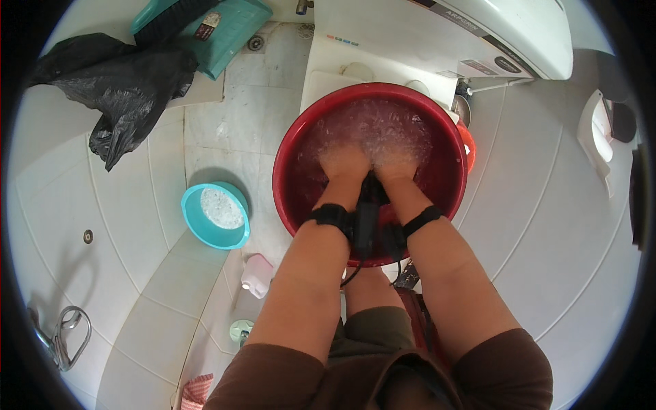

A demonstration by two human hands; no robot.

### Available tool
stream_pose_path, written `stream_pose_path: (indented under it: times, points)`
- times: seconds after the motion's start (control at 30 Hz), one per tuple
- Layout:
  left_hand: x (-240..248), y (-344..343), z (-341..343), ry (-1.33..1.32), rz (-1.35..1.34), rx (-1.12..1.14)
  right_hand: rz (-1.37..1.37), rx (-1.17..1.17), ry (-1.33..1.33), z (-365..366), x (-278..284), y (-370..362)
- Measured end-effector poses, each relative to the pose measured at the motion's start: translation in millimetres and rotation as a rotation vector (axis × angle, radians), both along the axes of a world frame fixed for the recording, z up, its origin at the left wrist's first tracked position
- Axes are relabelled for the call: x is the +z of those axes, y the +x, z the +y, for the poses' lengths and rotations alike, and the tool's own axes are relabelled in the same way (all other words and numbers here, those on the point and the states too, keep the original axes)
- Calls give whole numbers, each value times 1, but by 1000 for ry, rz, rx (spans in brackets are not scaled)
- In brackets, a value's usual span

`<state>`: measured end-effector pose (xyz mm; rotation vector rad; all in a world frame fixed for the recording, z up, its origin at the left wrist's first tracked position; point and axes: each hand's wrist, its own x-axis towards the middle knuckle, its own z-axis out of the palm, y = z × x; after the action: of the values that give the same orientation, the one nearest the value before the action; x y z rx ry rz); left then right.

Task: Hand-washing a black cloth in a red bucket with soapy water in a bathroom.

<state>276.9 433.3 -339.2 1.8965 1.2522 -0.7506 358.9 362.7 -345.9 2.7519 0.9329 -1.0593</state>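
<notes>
A large red basin (pixel 451 195) full of churning, bubbly water (pixel 379 126) stands in front of me. Both my arms reach down into it. My left hand (pixel 344 161) and my right hand (pixel 396 164) are under the surface, side by side and close together. Froth and ripples hide the fingers of each, so whether they grip anything does not show. Black straps circle my left wrist (pixel 332 216) and right wrist (pixel 422 220), with dark boxes and cables hanging between the forearms over the basin's near edge.
Beyond the basin is a white appliance (pixel 383 41). On the tiled floor to the left sit a turquoise bowl (pixel 239 236) with white suds (pixel 221 208) and a pale pink bottle (pixel 257 275). A black plastic bag (pixel 140 78) and green dustpan (pixel 236 31) lie on the far-left ledge.
</notes>
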Motion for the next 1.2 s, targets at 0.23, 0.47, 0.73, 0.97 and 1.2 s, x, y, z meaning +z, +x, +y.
stream_pose_path:
  times: [0.23,0.47,0.73,0.97,1.2]
  points:
    - [-8,-24,28,84,-476,480,196,-304,592,-12,14,17]
    - [41,-49,-4,81,-977,858,279,-385,1052,-37,64,-6]
    - [29,-59,-50,500,-689,184,-166,53,675,-45,41,-38]
    - [-5,-39,-63,560,-420,102,-361,201,353,-42,-3,-43]
    - [-13,-24,-42,385,-213,41,-281,142,130,-27,-21,-29]
